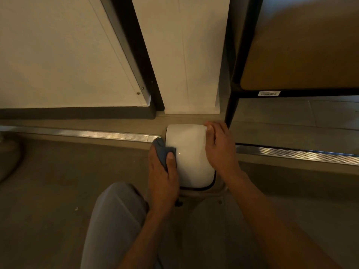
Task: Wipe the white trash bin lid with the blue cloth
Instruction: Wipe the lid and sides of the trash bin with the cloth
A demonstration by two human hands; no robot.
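Head view, looking down. A glossy white, rounded plastic trash bin lid [189, 156] sits closed on its bin on the floor, just near of a white wall panel [186, 55] and beside the black frame of a shelving unit [232, 105] on the right. The left hand [162, 177] grips a bunched blue cloth [162, 150] against the lid's left edge, thumb laid over the fabric and pressing it to the lid; the other fingers curl under the cloth and are mostly hidden. The right hand [220, 146] rests along the lid's right side, fingers close together and wrapped over the edge, steadying it. Most of the lid's top is uncovered, so wiping appears incomplete. Risks: the bunched cloth may slip off the curved, smooth edge and miss the centre; heavy pressure could shift the bin or tip the lid open; the steadying hand covers a strip that may go unwiped.
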